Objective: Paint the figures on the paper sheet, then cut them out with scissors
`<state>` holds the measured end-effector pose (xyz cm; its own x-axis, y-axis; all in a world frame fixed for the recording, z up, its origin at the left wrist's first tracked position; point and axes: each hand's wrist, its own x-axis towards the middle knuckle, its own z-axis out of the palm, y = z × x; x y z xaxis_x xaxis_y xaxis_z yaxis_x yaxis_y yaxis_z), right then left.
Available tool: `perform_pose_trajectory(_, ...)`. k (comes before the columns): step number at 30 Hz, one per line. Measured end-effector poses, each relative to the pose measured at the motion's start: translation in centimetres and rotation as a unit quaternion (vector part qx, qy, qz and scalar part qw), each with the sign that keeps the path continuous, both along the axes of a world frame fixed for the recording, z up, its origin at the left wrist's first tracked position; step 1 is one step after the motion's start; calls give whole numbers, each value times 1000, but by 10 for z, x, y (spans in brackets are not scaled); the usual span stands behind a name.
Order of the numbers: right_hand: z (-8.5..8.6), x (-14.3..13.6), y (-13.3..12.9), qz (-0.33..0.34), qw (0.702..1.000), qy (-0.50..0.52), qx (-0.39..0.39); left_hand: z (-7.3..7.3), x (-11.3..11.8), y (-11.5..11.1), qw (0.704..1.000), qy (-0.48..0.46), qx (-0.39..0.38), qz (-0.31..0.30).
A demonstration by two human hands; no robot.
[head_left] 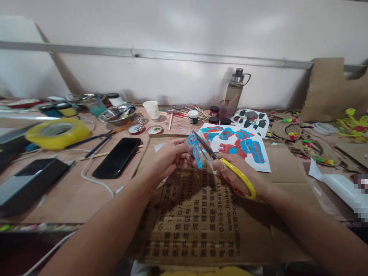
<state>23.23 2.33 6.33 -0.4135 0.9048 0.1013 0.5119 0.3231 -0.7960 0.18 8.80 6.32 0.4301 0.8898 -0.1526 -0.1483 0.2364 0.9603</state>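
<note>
Between the fingers of my left hand (175, 153) is a painted paper cutout (196, 149), blue with red marks, held over a printed cardboard sheet (207, 222). My right hand (232, 166) grips scissors (244, 184) with yellow handles. Their metal blades point up and left, close beside the cutout's upper end; whether they touch it I cannot tell. Just beyond my right hand lies a white sheet (266, 163) painted with blue and red shapes. Behind it is another white paper (243, 113) with dark painted shapes.
On the left are a yellow tape roll (57, 132), a black phone (117, 158), pliers (94, 143) and a white cable (86, 174). A paper cup (151, 109), paint jars (193, 117) and a bottle (234, 90) stand at the back. A white roll (342, 188) lies at the right.
</note>
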Motion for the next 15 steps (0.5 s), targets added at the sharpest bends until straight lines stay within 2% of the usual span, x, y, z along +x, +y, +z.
perform_pose_trajectory(8,5,0,-2,-11,1000,4,-19,0,1,0,997,-21,12,73)
perform_pose_trajectory(15,10,0,0,-11,999,-30,13,-1,1,3,994,-25,43,97)
